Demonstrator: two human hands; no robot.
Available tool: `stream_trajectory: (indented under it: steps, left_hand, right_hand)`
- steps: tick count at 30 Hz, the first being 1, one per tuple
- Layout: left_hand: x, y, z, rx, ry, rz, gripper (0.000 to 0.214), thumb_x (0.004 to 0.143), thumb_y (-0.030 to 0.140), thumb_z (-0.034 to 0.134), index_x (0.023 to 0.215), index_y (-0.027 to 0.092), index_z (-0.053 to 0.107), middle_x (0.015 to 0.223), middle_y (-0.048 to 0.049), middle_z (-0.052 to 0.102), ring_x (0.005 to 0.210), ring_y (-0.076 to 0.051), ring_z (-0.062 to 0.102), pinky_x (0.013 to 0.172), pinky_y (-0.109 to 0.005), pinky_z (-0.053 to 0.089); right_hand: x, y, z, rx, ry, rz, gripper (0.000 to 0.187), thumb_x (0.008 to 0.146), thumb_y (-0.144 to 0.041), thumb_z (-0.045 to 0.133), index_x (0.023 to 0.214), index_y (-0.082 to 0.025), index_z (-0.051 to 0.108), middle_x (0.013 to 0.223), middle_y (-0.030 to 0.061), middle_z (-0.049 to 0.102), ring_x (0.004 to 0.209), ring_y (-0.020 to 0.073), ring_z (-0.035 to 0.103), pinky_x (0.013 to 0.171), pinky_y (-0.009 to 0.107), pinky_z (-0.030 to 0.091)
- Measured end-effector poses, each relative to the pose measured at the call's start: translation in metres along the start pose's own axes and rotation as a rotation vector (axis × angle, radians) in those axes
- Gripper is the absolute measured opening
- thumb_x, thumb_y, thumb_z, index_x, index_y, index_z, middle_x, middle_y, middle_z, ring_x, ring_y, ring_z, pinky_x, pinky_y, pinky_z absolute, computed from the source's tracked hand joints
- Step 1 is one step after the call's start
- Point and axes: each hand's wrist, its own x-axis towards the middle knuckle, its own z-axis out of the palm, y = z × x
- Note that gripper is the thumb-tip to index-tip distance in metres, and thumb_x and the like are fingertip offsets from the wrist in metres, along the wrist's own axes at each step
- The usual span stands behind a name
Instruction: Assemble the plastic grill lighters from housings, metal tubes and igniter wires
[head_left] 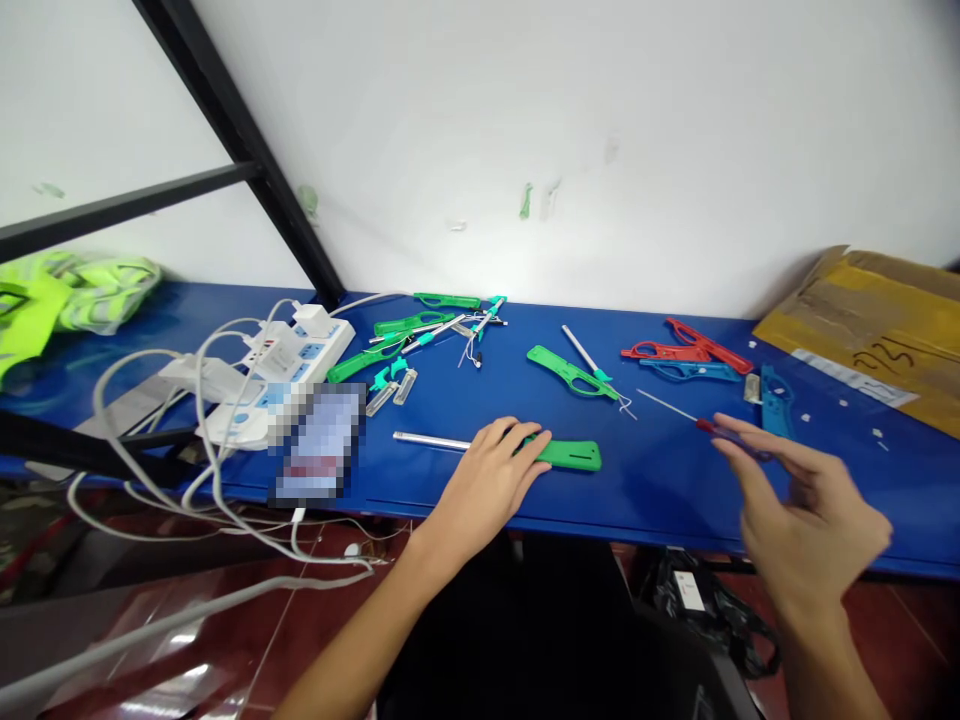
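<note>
Green plastic is showing under the left hand [487, 480], whose fingers are lying together flat on the green handle shell [570, 455], pressing rather than wrapping it. It is sitting near the front edge of the blue surface [660, 490], with a metal tube [431, 440] sticking out leftward.

The shell is looking light, stiff and rather slick, so its broad middle is offering the steadiest hold. The tube is looking rigid.

The right hand [810, 510] is hovering to the right, fingers pinching a thin red-handled screwdriver [675, 408] (motion-blurred, so the grip is only partly legible).

Far right, a cardboard box [862, 330] is lying with its contents hidden. Red handle shells [690, 350] and a power strip [285, 365] are resting farther back.
</note>
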Motion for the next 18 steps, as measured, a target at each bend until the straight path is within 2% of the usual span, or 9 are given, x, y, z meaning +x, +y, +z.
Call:
stream_trajectory:
  steps: [2, 4, 6, 8, 10, 12, 14, 18]
  left_hand:
    - [-0.001, 0.000, 0.000, -0.009, -0.013, -0.004, 0.041, 0.113, 0.032, 0.053, 0.151, 0.018, 0.057, 0.144, -0.0120, 0.069, 0.135, -0.030, 0.061, 0.113, -0.048, 0.053]
    - [-0.002, 0.000, 0.001, -0.023, -0.013, -0.017, 0.046, 0.113, 0.033, 0.054, 0.157, 0.017, 0.051, 0.146, -0.0131, 0.067, 0.137, -0.031, 0.059, 0.115, -0.049, 0.052]
    - [-0.003, 0.000, 0.001, -0.047, 0.000, -0.034, 0.052, 0.113, 0.034, 0.053, 0.161, 0.018, 0.043, 0.149, -0.0143, 0.065, 0.140, -0.032, 0.058, 0.116, -0.051, 0.051]
    - [-0.004, 0.000, 0.001, -0.072, 0.022, -0.049, 0.056, 0.113, 0.036, 0.053, 0.165, 0.021, 0.036, 0.152, -0.0155, 0.062, 0.144, -0.033, 0.056, 0.119, -0.053, 0.049]
    - [-0.004, 0.000, -0.001, -0.094, 0.045, -0.058, 0.062, 0.113, 0.038, 0.054, 0.169, 0.024, 0.030, 0.158, -0.0164, 0.057, 0.148, -0.034, 0.052, 0.122, -0.055, 0.046]
    - [-0.006, 0.000, -0.004, -0.121, 0.056, -0.062, 0.067, 0.112, 0.040, 0.055, 0.170, 0.026, 0.026, 0.163, -0.0164, 0.052, 0.153, -0.034, 0.048, 0.125, -0.056, 0.042]
    - [-0.008, 0.000, -0.006, -0.159, 0.078, -0.084, 0.066, 0.112, 0.041, 0.055, 0.170, 0.027, 0.026, 0.166, -0.0161, 0.049, 0.156, -0.033, 0.043, 0.128, -0.057, 0.040]
    - [-0.011, -0.001, -0.009, -0.220, 0.206, -0.184, 0.057, 0.114, 0.034, 0.050, 0.167, 0.027, 0.028, 0.168, -0.0163, 0.045, 0.159, -0.030, 0.039, 0.129, -0.057, 0.040]
  right_hand:
    - [-0.005, 0.018, -0.002, -0.232, 0.011, -0.068, 0.023, 0.099, -0.035, 0.079, 0.120, -0.026, 0.078, 0.117, 0.0052, 0.084, 0.099, 0.0287, 0.080, 0.080, 0.040, 0.058]
    - [-0.010, 0.028, 0.000, -0.349, -0.106, -0.141, 0.023, 0.105, -0.039, 0.069, 0.120, -0.024, 0.077, 0.120, 0.0075, 0.083, 0.098, 0.0289, 0.080, 0.084, 0.042, 0.060]
    - [-0.013, 0.029, 0.002, -0.366, -0.228, -0.204, 0.026, 0.108, -0.042, 0.063, 0.119, -0.023, 0.076, 0.124, 0.0113, 0.081, 0.108, 0.0321, 0.078, 0.093, 0.050, 0.059]
    - [-0.011, 0.020, 0.008, -0.313, -0.307, -0.263, 0.028, 0.108, -0.043, 0.063, 0.123, -0.022, 0.074, 0.133, 0.0144, 0.077, 0.122, 0.0351, 0.073, 0.102, 0.057, 0.056]
    - [-0.006, 0.002, 0.019, -0.208, -0.411, -0.313, 0.035, 0.108, -0.039, 0.063, 0.138, -0.024, 0.069, 0.147, 0.0153, 0.070, 0.135, 0.0348, 0.066, 0.111, 0.059, 0.054]
    - [0.001, -0.017, 0.035, -0.103, -0.627, -0.386, 0.047, 0.109, -0.037, 0.062, 0.154, -0.028, 0.059, 0.158, 0.0144, 0.062, 0.143, 0.0332, 0.062, 0.115, 0.058, 0.054]
    - [0.005, -0.032, 0.053, -0.053, -0.784, -0.463, 0.053, 0.108, -0.040, 0.062, 0.159, -0.028, 0.054, 0.153, 0.0143, 0.066, 0.138, 0.0331, 0.065, 0.113, 0.057, 0.056]
    - [0.002, -0.047, 0.080, -0.150, -0.865, -0.545, 0.049, 0.111, -0.040, 0.055, 0.156, -0.020, 0.055, 0.130, 0.0166, 0.073, 0.116, 0.0340, 0.075, 0.098, 0.053, 0.064]
